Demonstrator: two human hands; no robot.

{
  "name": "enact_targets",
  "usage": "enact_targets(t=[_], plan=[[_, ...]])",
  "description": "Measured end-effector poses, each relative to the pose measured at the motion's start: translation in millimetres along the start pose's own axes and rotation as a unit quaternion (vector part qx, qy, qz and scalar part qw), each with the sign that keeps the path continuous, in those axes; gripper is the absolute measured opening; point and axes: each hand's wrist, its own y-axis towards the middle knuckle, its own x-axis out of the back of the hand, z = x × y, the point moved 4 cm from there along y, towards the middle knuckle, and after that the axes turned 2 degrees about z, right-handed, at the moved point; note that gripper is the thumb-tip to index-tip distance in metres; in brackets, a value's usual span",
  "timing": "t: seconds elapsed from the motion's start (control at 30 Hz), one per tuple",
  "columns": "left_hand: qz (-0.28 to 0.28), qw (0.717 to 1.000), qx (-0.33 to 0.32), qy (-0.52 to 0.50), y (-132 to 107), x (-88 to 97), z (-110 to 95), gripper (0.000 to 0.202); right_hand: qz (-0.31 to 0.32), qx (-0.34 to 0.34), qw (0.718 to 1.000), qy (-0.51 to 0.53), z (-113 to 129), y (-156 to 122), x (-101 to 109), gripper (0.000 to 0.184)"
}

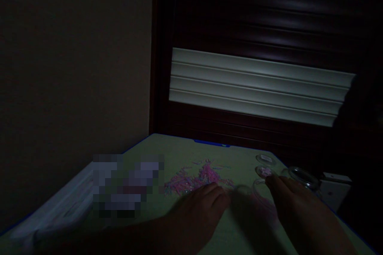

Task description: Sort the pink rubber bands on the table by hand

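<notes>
A loose pile of thin little pink and bluish strands, perhaps small elastic bands, is spread over the middle of the table. My left hand rests at the near edge of this pile with its fingers curled down. Whatever lies under those fingers is hidden. On the right, my right hand is closed against the side of a clear round container with pink contents inside. Its fingers are partly hidden and the light is dim. Just beyond stands a small round tub holding pale pink pieces.
A clear round lid with a label lies at the far right. Another clear round container sits by the right edge. White sheets or packaging cover the left side of the pale, blue-edged table. A shuttered window rises behind.
</notes>
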Motion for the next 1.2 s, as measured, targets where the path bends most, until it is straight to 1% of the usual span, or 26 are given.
enact_targets(t=[0.17, 0.3, 0.37, 0.43, 0.57, 0.63, 0.73, 0.83, 0.9, 0.97, 1.07, 1.2], plan=[[0.004, 1.0, 0.027, 0.011, 0.8, -0.6, 3.0, 0.026, 0.006, 0.001, 0.999, -0.035, -3.1, -1.4, -2.5, 0.046], [0.002, 1.0, 0.024, 0.008, 1.5, -2.2, 3.6, 0.026, 0.03, 0.0, 0.999, -0.031, -4.5, -1.8, -7.2, 0.044], [0.003, 0.999, 0.033, 0.012, 1.4, -3.2, 4.4, 0.026, 0.033, 0.01, 0.999, -0.029, -2.6, -1.1, -8.3, 0.042], [0.008, 0.999, 0.039, 0.014, 1.2, -4.4, 4.9, 0.028, 0.025, 0.018, 0.999, -0.028, -0.6, -0.5, -7.3, 0.041], [0.004, 0.999, 0.048, 0.018, 1.1, -6.2, 5.6, 0.026, -0.026, 0.028, 0.999, -0.024, 1.1, -0.9, 1.4, 0.041], [-0.002, 0.998, 0.057, 0.023, 1.0, -6.8, 6.4, 0.024, -0.04, 0.034, 0.999, -0.014, 1.5, -0.6, 4.9, 0.042], [-0.009, 0.997, 0.073, 0.029, 0.6, -6.1, 7.6, 0.024, -0.017, 0.023, 0.999, 0.015, 2.8, 2.3, 3.9, 0.041], [-0.006, 0.997, 0.079, 0.024, 0.5, -3.9, 7.7, 0.025, 0.023, 0.035, 0.994, 0.098, 10.9, 5.1, -2.2, 0.036], [-0.007, 0.996, 0.084, 0.022, 0.6, -3.0, 8.2, 0.024, 0.017, 0.069, 0.983, 0.167, 19.0, 5.0, -4.2, 0.031], [-0.006, 0.996, 0.088, 0.02, 0.9, -4.0, 9.3, 0.022, -0.011, 0.107, 0.972, 0.21, 25.2, 3.1, -3.9, 0.028], [-0.004, 0.996, 0.083, 0.017, 1.3, -7.8, 11.1, 0.022, -0.032, 0.137, 0.965, 0.223, 27.7, -0.1, -3.4, 0.024], [-0.004, 0.996, 0.081, 0.022, 1.0, -10.5, 12.5, 0.018, 0.0, 0.155, 0.963, 0.222, 29.2, -0.7, -6.6, 0.021]])
